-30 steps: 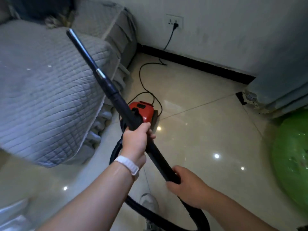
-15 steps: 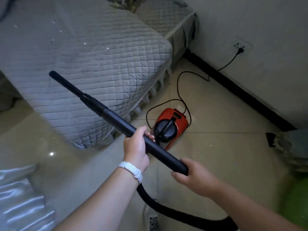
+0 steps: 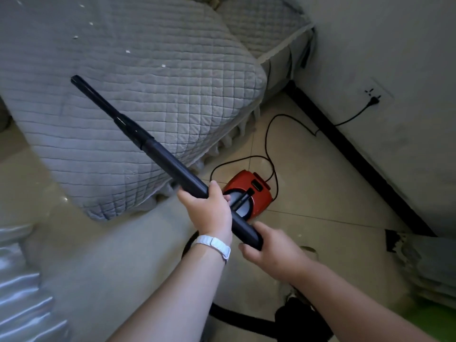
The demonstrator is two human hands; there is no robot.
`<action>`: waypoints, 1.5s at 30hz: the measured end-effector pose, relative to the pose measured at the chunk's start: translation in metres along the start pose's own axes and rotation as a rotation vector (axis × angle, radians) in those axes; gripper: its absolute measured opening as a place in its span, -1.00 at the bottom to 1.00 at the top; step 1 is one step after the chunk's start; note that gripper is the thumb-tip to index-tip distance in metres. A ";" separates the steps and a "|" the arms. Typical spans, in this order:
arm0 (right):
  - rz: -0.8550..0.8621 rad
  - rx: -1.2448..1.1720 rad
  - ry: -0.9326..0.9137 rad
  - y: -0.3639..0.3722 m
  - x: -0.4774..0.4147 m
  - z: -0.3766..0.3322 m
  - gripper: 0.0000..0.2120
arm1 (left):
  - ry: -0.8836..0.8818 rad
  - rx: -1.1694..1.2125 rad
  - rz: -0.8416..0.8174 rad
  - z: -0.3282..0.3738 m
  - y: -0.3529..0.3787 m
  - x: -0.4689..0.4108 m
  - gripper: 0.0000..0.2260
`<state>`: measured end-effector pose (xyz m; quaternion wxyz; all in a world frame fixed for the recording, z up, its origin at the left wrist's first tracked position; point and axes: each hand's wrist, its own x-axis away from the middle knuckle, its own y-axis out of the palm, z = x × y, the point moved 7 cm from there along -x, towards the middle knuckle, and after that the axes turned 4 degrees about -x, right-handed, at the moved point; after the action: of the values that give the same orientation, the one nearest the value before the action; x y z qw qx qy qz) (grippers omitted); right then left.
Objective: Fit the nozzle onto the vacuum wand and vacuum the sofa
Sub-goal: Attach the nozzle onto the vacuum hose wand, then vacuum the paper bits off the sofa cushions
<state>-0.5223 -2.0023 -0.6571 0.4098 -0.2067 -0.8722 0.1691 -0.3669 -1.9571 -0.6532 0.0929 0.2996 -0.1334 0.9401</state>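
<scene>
Closest to the camera, the black hose (image 3: 237,315) loops over the floor under both forearms. The right hand (image 3: 271,253) is wrapped round the tail end of the vacuum wand (image 3: 177,171) with its fingers curled underneath. The left hand (image 3: 209,211), with a white wristband (image 3: 214,245) on that wrist, grips the tube a bit further up. So that's 2 hands, both closed tight on the wand, same hold as 1 second ago.

What's different is the aim. It's no longer pointing steeply up beside the sofa. It's swung down and left, so the nozzle (image 3: 98,99) now lies over the quilted grey sofa (image 3: 160,77) cushion. I can't tell if the tip actually touches the fabric. My read is that the fitting is done and this is lining up a vacuuming pass.

The nozzle is a long, slim black crevice type, sitting straight on the wand end with a clear step at the joint. Just past the left hand, the red canister (image 3: 256,191) sits on the tiles. A few white crumbs (image 3: 127,51) dot the cushion beyond the tip. Furthest back, the cord (image 3: 269,134) runs to a plug (image 3: 373,101) in the wall.
</scene>
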 end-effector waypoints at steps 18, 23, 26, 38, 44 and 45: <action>-0.301 -0.274 0.050 -0.053 -0.123 0.128 -0.60 | -0.062 -0.138 0.253 -0.067 0.129 -0.040 -0.88; -0.214 -0.242 0.107 -0.064 -0.173 0.139 -0.73 | -0.042 -0.137 0.320 -0.071 0.117 -0.082 -0.88; -0.216 0.009 0.094 -0.060 -0.212 0.157 -0.60 | -0.054 -0.098 0.310 -0.085 0.114 -0.103 -0.85; -0.424 0.496 0.052 0.005 -0.300 0.210 -0.04 | 0.069 -0.111 0.204 -0.111 0.117 -0.129 -0.79; -0.350 0.593 0.060 0.014 -0.307 0.214 -0.10 | 0.089 -0.090 0.196 -0.114 0.122 -0.130 -0.75; -0.367 0.610 0.072 0.016 -0.308 0.214 -0.11 | 0.091 -0.095 0.192 -0.115 0.123 -0.128 -0.75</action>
<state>-0.5084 -2.1695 -0.9929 0.5066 0.0795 -0.7892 0.3380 -0.3575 -2.0504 -0.8430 0.0226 0.2379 -0.2014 0.9499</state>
